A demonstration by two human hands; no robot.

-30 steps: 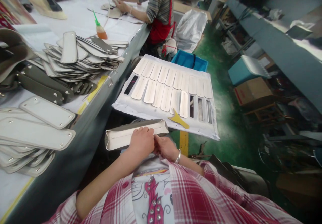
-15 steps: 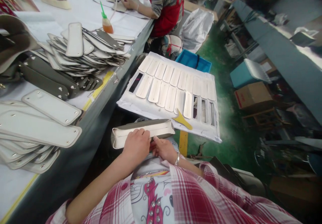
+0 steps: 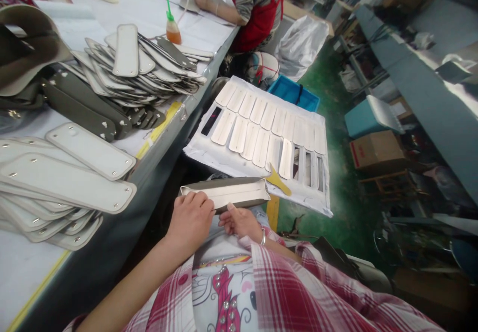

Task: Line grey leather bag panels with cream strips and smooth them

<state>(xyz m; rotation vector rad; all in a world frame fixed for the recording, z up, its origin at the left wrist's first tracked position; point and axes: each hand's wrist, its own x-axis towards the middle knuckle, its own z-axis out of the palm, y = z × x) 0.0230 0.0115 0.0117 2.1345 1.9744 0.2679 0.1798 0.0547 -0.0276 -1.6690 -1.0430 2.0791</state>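
A long grey and cream leather piece (image 3: 239, 193), folded up along its edges like a trough, lies across my lap. My left hand (image 3: 191, 218) is curled over its near left edge and grips it. My right hand (image 3: 239, 221) pinches the same near edge just to the right, fingers pressed together, a bracelet on the wrist. Beyond the piece lies a white board (image 3: 209, 153) carrying rows of cream strips (image 3: 257, 128), with a yellow scraper (image 3: 278, 181) on its near edge.
On the table (image 3: 112, 252) to my left lie stacks of cream panels (image 3: 63, 182) and a fanned heap of grey and cream strips (image 3: 142, 73). An orange glue bottle (image 3: 173, 28) stands further back. Another person in a red apron (image 3: 257, 8) works at the table's far end. A blue bin (image 3: 295, 93) sits on the green floor.
My view has shifted so everything sits further right. My left hand has slid left along the piece's near edge, away from my right hand.
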